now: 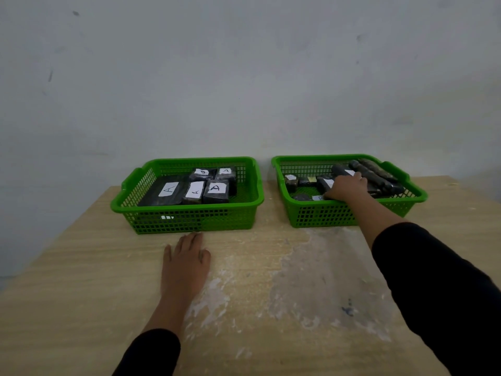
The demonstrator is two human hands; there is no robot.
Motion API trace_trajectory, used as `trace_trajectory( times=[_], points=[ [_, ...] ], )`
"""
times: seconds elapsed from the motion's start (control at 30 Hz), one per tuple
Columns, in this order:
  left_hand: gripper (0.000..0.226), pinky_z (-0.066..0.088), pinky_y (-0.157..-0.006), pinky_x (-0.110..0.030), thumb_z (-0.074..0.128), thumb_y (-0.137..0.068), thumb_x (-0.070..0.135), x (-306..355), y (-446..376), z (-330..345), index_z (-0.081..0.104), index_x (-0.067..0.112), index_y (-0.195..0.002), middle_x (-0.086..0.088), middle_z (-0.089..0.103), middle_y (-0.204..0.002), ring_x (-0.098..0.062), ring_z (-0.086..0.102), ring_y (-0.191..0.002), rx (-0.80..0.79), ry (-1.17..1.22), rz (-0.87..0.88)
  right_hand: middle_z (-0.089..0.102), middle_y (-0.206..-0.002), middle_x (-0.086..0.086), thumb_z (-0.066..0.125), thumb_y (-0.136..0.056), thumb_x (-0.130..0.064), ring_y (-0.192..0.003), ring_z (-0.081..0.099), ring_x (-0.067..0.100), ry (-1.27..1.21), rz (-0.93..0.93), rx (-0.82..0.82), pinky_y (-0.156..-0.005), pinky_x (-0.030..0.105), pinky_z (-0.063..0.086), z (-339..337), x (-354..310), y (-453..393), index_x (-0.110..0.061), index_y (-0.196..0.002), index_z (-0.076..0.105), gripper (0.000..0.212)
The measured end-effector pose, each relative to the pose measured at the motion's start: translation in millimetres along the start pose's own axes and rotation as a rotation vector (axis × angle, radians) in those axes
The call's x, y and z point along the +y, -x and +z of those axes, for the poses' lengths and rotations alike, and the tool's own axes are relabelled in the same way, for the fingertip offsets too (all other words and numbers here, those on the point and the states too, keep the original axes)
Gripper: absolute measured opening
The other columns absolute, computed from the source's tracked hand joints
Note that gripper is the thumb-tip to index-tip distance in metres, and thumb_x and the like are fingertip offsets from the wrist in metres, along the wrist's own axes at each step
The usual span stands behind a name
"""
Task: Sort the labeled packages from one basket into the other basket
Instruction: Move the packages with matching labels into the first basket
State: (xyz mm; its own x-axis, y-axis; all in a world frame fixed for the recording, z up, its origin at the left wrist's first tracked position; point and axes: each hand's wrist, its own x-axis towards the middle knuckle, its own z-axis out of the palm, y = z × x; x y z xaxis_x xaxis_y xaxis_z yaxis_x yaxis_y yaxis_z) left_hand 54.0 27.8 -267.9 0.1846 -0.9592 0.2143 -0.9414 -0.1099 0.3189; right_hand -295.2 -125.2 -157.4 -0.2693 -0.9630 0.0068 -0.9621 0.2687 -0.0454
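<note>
Two green mesh baskets stand side by side at the back of the wooden table. The left basket holds several black packages with white labels marked "A". The right basket holds several dark packages, some with small white or yellow labels, and long dark rolls along its far right side. My right hand reaches over the front wall into the right basket and lies on a dark labelled package; whether its fingers grip the package is hidden. My left hand rests flat on the table just in front of the left basket, holding nothing.
The table has pale wood grain with a whitish smeared patch in the middle and front right. A plain grey-white wall stands right behind the baskets. The table's left edge runs diagonally at the left.
</note>
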Motion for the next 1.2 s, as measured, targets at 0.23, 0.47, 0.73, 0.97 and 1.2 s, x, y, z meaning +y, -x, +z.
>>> trace_trajectory(
  times=[0.23, 0.47, 0.73, 0.97, 1.2],
  points=[
    [0.052, 0.011, -0.120, -0.045, 0.032, -0.098, 0.031, 1.7, -0.7, 0.3, 0.025, 0.026, -0.149, 0.005, 0.023, -0.158, -0.014, 0.021, -0.145, 0.003, -0.006, -0.005, 0.055, -0.132, 0.013, 0.064, -0.083, -0.039, -0.128, 0.040, 0.035, -0.100, -0.096, -0.014, -0.104, 0.042, 0.032, 0.4, 3.4, -7.4, -0.026, -0.103, 0.058, 0.025],
    [0.052, 0.010, -0.120, -0.045, 0.031, -0.097, 0.030, 1.6, 0.9, -0.9, 0.024, 0.024, -0.149, 0.004, 0.023, -0.158, -0.014, 0.020, -0.145, -0.004, 0.007, -0.004, 0.058, -0.110, 0.015, 0.074, -0.076, -0.020, -0.088, 0.059, 0.029, -0.333, -0.257, 0.025, -0.079, 0.036, 0.045, 0.0, 4.4, -5.0, -0.015, -0.112, 0.044, 0.047],
    [0.052, 0.009, -0.120, -0.045, 0.031, -0.098, 0.031, 1.7, 3.0, -1.9, 0.025, 0.023, -0.149, 0.003, 0.024, -0.158, -0.014, 0.021, -0.145, 0.006, 0.021, 0.000, 0.059, -0.117, 0.018, 0.067, -0.084, -0.033, -0.099, 0.060, 0.032, -0.559, -0.285, 0.370, -0.073, 0.030, 0.042, -0.4, -0.8, 10.0, -0.011, -0.125, 0.050, 0.049],
    [0.052, 0.009, -0.120, -0.045, 0.032, -0.098, 0.032, 1.6, 1.7, -1.8, 0.025, 0.025, -0.149, 0.005, 0.024, -0.157, -0.012, 0.019, -0.145, 0.008, 0.014, 0.005, 0.063, -0.103, 0.007, 0.061, -0.090, -0.034, -0.068, 0.058, 0.007, -0.921, -0.501, 0.345, -0.039, 0.003, 0.037, -37.2, -91.9, 48.9, -0.022, -0.132, 0.048, 0.045],
    [0.051, 0.009, -0.120, -0.045, 0.032, -0.098, 0.032, 2.0, 2.4, -3.4, 0.026, 0.025, -0.148, 0.006, 0.026, -0.157, -0.012, 0.020, -0.145, 0.019, 0.018, 0.009, 0.061, -0.111, 0.013, 0.056, -0.089, -0.042, -0.084, 0.063, 0.028, -0.430, -0.602, 0.281, -0.069, 0.027, 0.050, -29.6, -152.4, 73.0, -0.018, -0.120, 0.060, 0.039]
  ],
)
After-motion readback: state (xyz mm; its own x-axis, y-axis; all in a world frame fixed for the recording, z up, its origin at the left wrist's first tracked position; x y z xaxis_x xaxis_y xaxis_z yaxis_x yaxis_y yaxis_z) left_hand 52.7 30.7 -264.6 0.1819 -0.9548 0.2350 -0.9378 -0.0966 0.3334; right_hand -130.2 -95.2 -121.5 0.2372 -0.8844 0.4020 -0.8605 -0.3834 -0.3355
